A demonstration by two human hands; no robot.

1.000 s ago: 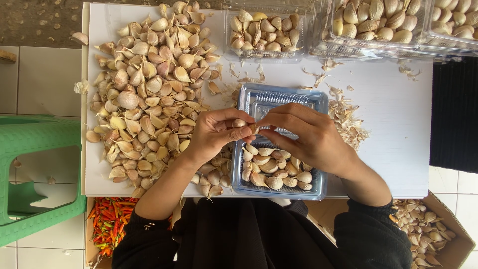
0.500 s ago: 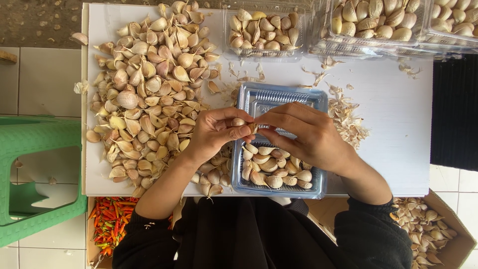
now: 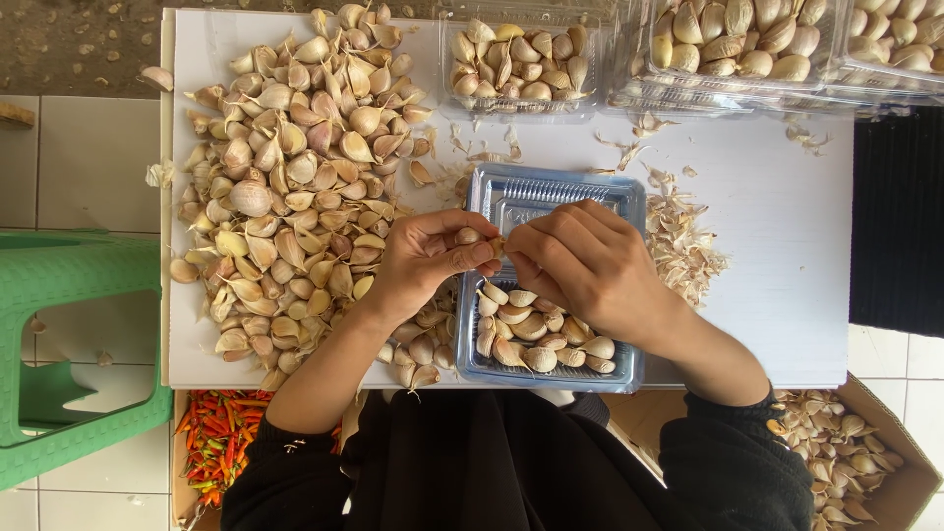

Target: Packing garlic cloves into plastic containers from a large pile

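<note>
White bench (image 3: 787, 226) over tiled floor carries a large pile of unpeeled garlic cloves (image 3: 295, 197) on its left half. Left hand (image 3: 423, 261) holds one garlic clove (image 3: 468, 237) in a closed pinch grip; right hand (image 3: 580, 261) meets it, fingertips closed narrowly on the clove's end. Both hands sit above a clear plastic tray (image 3: 551, 197) partly filled with cloves. Loose papery skins (image 3: 688, 246) lie just right of it. Green stool (image 3: 69, 344) stands at left.

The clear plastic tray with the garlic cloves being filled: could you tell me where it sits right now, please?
In the head view the clear plastic tray lies mid-table, directly under both hands, with the big garlic pile on its left and loose skins on its right.
</note>
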